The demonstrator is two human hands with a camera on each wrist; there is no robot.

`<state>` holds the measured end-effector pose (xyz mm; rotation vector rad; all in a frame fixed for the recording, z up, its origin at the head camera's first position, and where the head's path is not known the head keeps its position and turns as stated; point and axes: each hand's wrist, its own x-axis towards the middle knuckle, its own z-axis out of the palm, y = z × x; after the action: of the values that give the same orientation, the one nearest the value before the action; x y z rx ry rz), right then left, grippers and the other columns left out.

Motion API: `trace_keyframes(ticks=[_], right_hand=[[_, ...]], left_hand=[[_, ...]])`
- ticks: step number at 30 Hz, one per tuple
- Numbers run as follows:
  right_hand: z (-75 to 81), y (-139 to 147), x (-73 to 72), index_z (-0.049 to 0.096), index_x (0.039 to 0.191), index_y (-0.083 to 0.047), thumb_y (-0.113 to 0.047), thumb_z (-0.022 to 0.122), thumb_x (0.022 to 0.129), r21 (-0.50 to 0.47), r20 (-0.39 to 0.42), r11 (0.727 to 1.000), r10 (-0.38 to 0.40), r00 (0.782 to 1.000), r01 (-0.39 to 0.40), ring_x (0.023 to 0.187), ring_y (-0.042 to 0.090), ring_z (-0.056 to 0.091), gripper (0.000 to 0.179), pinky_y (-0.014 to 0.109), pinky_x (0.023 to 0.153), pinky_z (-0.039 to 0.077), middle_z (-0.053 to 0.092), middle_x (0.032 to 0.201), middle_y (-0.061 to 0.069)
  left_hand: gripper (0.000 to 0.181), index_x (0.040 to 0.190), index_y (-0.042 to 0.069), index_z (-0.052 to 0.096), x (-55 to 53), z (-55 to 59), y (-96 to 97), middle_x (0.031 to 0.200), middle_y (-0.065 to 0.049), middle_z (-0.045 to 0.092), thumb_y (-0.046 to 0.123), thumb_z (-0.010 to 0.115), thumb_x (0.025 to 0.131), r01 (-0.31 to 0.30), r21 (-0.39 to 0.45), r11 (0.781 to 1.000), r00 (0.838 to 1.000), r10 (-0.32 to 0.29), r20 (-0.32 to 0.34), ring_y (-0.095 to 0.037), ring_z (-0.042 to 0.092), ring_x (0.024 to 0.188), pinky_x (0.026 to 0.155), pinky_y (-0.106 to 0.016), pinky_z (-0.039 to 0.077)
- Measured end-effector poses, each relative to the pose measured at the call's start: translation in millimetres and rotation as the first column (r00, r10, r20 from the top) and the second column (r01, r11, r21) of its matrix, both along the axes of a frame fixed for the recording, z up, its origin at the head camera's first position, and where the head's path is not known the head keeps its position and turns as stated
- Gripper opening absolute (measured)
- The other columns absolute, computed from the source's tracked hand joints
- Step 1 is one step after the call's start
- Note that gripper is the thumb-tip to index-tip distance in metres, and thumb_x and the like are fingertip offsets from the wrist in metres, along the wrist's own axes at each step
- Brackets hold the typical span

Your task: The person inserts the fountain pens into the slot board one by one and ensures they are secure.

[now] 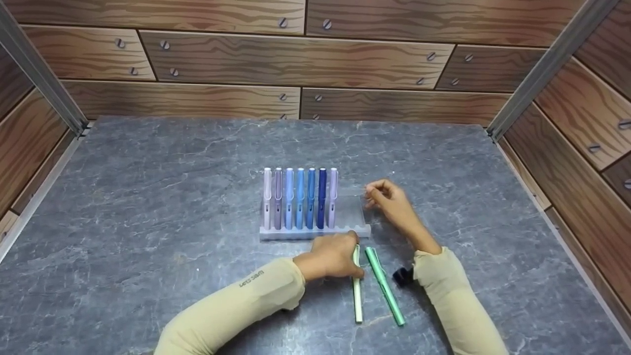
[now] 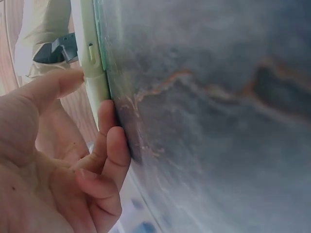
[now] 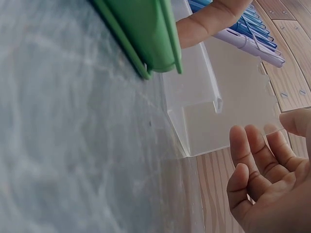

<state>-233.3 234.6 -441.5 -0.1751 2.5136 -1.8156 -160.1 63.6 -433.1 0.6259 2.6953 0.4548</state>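
My left hand (image 1: 335, 254) pinches a pale green pen (image 1: 358, 301) between thumb and fingers, in front of a clear pen stand (image 1: 315, 235). In the left wrist view the thumb meets one side of this pen (image 2: 91, 43), with fingertips on the other. A darker green pen (image 1: 384, 286) lies slantwise on the table, right of the pale one. At the stand's right side, my right hand (image 1: 392, 207) pinches the corner of its clear panel (image 3: 218, 126) with thumb and fingertips. Several capped pens (image 1: 300, 197), lilac to dark blue, stand upright in a row, filling the stand's left and middle slots.
A black wrist-camera mount (image 1: 403, 276) sits at the right sleeve, close to the green pen. The marbled grey table (image 1: 172, 187) is bounded by wood-patterned walls (image 1: 296, 59) at the back and sides, with metal posts (image 1: 537, 74) in the corners.
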Motion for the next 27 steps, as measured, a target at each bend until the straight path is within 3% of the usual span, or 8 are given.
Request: trace_keyframes(ticks=[4, 7, 10, 14, 18, 27], right_hand=[[-0.7, 0.7, -0.7, 0.054, 0.107, 0.006, -0.023, 0.053, 0.093, 0.022, -0.011, 1.000, -0.004, 1.000, 0.004, 0.070, 0.011, 0.063, 0.032, 0.023, 0.072, 0.051, 0.062, 0.087, 0.006], [-1.4, 0.3, -1.1, 0.055, 0.105, 0.005, -0.021, 0.053, 0.093, 0.014, -0.018, 1.000, -0.009, 1.000, 0.009, 0.068, 0.011, 0.063, 0.029, 0.023, 0.070, 0.051, 0.061, 0.085, 0.004], [-1.9, -0.3, -1.1, 0.055, 0.104, 0.005, -0.020, 0.053, 0.093, 0.003, -0.021, 1.000, -0.010, 1.000, 0.010, 0.068, 0.011, 0.063, 0.027, 0.023, 0.069, 0.051, 0.061, 0.084, 0.004], [-2.6, -0.6, -1.1, 0.055, 0.105, 0.005, -0.020, 0.054, 0.093, 0.007, -0.021, 1.000, -0.014, 1.000, 0.014, 0.068, 0.012, 0.063, 0.028, 0.027, 0.071, 0.053, 0.062, 0.086, 0.007], [1.5, -1.9, 0.5, 0.054, 0.107, 0.008, -0.019, 0.053, 0.093, 0.014, -0.013, 1.000, -0.007, 1.000, 0.007, 0.069, 0.013, 0.063, 0.030, 0.030, 0.072, 0.053, 0.062, 0.087, 0.010], [1.1, 0.8, -1.4, 0.053, 0.110, 0.009, -0.020, 0.052, 0.094, 0.030, 0.001, 1.000, 0.009, 1.000, -0.009, 0.072, 0.012, 0.062, 0.033, 0.031, 0.075, 0.052, 0.062, 0.090, 0.010]], left_hand=[[0.046, 0.084, 0.018, 0.050, -0.2, -2.1, 3.7, 0.069, 0.006, 0.054, 0.049, 0.077, 0.063, 0.012, -0.043, 0.999, 0.999, -0.014, -0.049, -0.016, 0.055, 0.066, 0.053, -0.035, 0.042], [0.045, 0.083, 0.018, 0.050, -0.2, -3.8, 4.2, 0.068, 0.006, 0.053, 0.048, 0.078, 0.063, 0.005, -0.034, 0.999, 0.998, -0.007, -0.060, -0.016, 0.054, 0.065, 0.052, -0.035, 0.041], [0.046, 0.088, 0.018, 0.051, 0.3, -3.7, 2.3, 0.068, 0.006, 0.053, 0.044, 0.078, 0.063, 0.001, -0.003, 1.000, 0.999, -0.001, -0.049, -0.015, 0.054, 0.064, 0.050, -0.033, 0.040], [0.052, 0.105, 0.018, 0.054, -0.6, 0.8, -2.4, 0.072, 0.006, 0.055, 0.040, 0.078, 0.065, -0.014, 0.082, 0.997, 1.000, 0.012, 0.017, -0.014, 0.053, 0.066, 0.052, -0.030, 0.040], [0.061, 0.121, 0.018, 0.052, -3.1, 11.9, -7.3, 0.074, 0.006, 0.056, 0.036, 0.076, 0.068, -0.043, 0.212, 0.976, 0.996, 0.024, 0.090, -0.012, 0.051, 0.063, 0.053, -0.027, 0.040], [0.064, 0.130, 0.020, 0.046, -6.9, 31.5, -14.7, 0.071, 0.010, 0.061, 0.026, 0.074, 0.072, -0.037, 0.402, 0.915, 0.993, -0.013, 0.121, -0.006, 0.054, 0.056, 0.053, -0.023, 0.042]])
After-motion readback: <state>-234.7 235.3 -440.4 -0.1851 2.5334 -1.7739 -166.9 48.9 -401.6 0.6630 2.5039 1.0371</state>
